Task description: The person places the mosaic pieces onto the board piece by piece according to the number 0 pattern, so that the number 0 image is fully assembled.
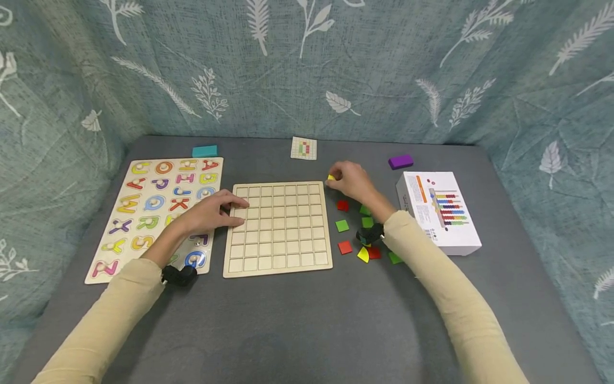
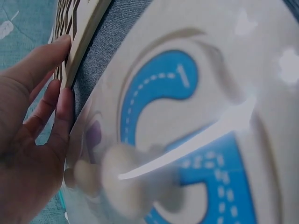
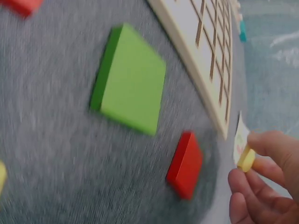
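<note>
In the head view, my left hand (image 1: 211,215) rests on the left edge of a wooden grid board (image 1: 278,273), thumb and fingers spread over its outer squares. The left wrist view shows the fingertips (image 2: 62,45) touching the board's rim. Beyond the board's upper right corner, my right hand (image 1: 352,181) pinches a small yellow tile (image 3: 246,159) between thumb and fingers, held off the table. Below that hand lie a red tile (image 3: 186,165) and a green tile (image 3: 131,81). Several more red, green and yellow tiles lie along the board's right side, partly hidden by the right wrist.
An alphabet peg puzzle (image 1: 115,250) lies left of the board, partly under my left arm. Behind the board is a small pattern card (image 1: 304,148). A teal block (image 1: 204,151), a purple block (image 1: 401,161) and a white abacus box (image 1: 443,213) stand farther out.
</note>
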`<control>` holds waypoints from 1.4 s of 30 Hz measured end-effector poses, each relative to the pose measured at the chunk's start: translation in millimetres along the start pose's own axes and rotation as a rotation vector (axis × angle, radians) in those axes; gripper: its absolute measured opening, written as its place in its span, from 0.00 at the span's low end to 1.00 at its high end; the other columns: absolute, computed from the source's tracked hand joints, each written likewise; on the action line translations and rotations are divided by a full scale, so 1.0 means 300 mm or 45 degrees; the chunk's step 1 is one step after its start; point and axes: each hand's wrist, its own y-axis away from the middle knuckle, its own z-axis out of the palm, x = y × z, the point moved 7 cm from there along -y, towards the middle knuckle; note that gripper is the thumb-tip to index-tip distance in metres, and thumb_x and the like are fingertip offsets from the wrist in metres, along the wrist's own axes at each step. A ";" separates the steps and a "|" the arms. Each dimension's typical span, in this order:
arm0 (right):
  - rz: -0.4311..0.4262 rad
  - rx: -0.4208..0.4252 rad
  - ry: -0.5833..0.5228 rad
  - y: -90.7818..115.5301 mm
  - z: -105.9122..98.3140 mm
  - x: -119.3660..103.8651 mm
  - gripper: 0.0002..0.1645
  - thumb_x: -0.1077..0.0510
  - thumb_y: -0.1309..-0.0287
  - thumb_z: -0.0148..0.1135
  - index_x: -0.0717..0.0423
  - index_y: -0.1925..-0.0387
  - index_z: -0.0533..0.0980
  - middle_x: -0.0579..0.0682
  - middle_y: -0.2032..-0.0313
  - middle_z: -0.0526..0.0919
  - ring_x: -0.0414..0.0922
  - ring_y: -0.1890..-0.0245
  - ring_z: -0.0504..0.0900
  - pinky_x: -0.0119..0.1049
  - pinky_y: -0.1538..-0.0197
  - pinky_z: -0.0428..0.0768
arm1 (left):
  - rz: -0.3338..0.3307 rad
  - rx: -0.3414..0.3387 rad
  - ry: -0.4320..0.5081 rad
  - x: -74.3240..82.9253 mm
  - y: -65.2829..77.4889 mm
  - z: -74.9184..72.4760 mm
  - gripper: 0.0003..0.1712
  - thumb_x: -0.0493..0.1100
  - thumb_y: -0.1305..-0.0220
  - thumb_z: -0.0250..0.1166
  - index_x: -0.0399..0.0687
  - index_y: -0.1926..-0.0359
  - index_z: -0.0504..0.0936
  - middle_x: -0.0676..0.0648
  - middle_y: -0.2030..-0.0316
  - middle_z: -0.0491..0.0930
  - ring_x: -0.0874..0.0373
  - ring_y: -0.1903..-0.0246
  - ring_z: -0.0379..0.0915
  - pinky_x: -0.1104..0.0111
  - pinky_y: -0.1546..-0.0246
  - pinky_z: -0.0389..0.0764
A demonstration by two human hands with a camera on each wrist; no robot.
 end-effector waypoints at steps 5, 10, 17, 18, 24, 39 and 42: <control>-0.125 0.008 -0.083 0.012 0.014 -0.073 0.18 0.57 0.40 0.65 0.61 0.51 0.79 0.59 0.55 0.81 0.52 0.56 0.81 0.46 0.51 0.78 | -0.002 0.002 -0.004 -0.009 0.000 0.000 0.24 0.47 0.37 0.67 0.46 0.41 0.78 0.44 0.52 0.72 0.55 0.55 0.65 0.66 0.54 0.71; -0.222 0.020 -0.134 0.015 0.034 -0.140 0.17 0.60 0.41 0.65 0.60 0.51 0.79 0.58 0.55 0.79 0.51 0.58 0.82 0.44 0.55 0.79 | -0.006 0.009 0.001 -0.017 -0.002 -0.002 0.24 0.47 0.37 0.67 0.46 0.41 0.78 0.44 0.52 0.72 0.55 0.55 0.65 0.66 0.54 0.71; -0.355 -0.078 -0.196 0.018 0.077 -0.228 0.17 0.62 0.39 0.62 0.59 0.48 0.79 0.58 0.52 0.78 0.52 0.54 0.79 0.44 0.52 0.78 | -0.004 0.005 0.005 -0.013 -0.006 0.001 0.24 0.45 0.38 0.68 0.45 0.41 0.78 0.44 0.52 0.72 0.55 0.55 0.65 0.67 0.54 0.71; -0.383 -0.098 -0.203 0.018 0.086 -0.241 0.17 0.62 0.39 0.61 0.60 0.48 0.79 0.58 0.52 0.78 0.52 0.54 0.79 0.44 0.51 0.78 | -0.004 0.005 0.007 -0.012 -0.006 0.002 0.24 0.45 0.38 0.68 0.45 0.41 0.78 0.44 0.52 0.72 0.55 0.55 0.65 0.66 0.54 0.71; -0.528 -0.214 -0.133 0.004 0.152 -0.324 0.16 0.63 0.39 0.60 0.61 0.49 0.79 0.57 0.52 0.78 0.51 0.52 0.78 0.39 0.48 0.78 | -0.008 0.004 0.014 -0.002 -0.008 -0.003 0.24 0.47 0.37 0.67 0.46 0.41 0.78 0.44 0.53 0.72 0.55 0.56 0.65 0.67 0.55 0.71; -0.600 -0.348 0.128 -0.044 0.297 -0.432 0.12 0.63 0.39 0.62 0.60 0.54 0.81 0.55 0.54 0.81 0.46 0.57 0.79 0.34 0.53 0.77 | -0.019 -0.002 0.004 -0.004 -0.011 -0.004 0.23 0.46 0.38 0.68 0.47 0.42 0.79 0.44 0.55 0.72 0.55 0.57 0.65 0.69 0.57 0.71; -0.620 -0.332 0.191 -0.043 0.297 -0.439 0.10 0.62 0.38 0.62 0.59 0.56 0.82 0.54 0.55 0.82 0.46 0.56 0.80 0.35 0.51 0.77 | -0.020 0.002 -0.004 -0.004 -0.012 -0.007 0.24 0.47 0.38 0.68 0.47 0.42 0.79 0.44 0.54 0.73 0.55 0.57 0.65 0.68 0.56 0.71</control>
